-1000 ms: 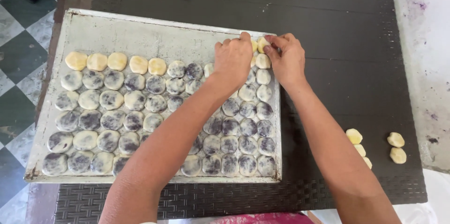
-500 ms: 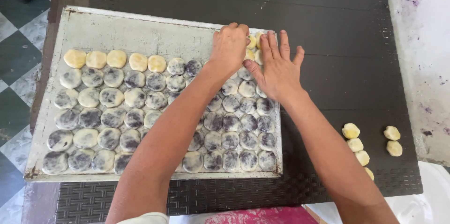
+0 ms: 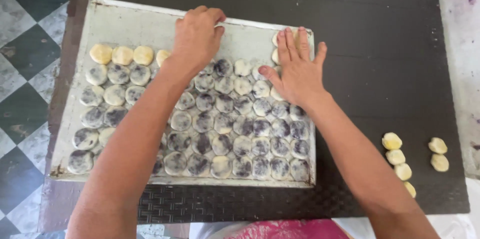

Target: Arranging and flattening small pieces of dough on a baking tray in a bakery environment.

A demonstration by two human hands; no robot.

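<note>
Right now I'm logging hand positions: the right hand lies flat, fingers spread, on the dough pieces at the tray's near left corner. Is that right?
Not quite. The right hand does lie flat with fingers spread on the dough pieces, but at the far right corner of the tray, not the near left. The head view shows it.

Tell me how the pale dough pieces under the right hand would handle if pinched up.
The pale dough pieces probably squash easily: neighbours on the tray look pressed flat. Likely light, being small beside the right hand. Flattened, they seem unlikely to roll.
</note>
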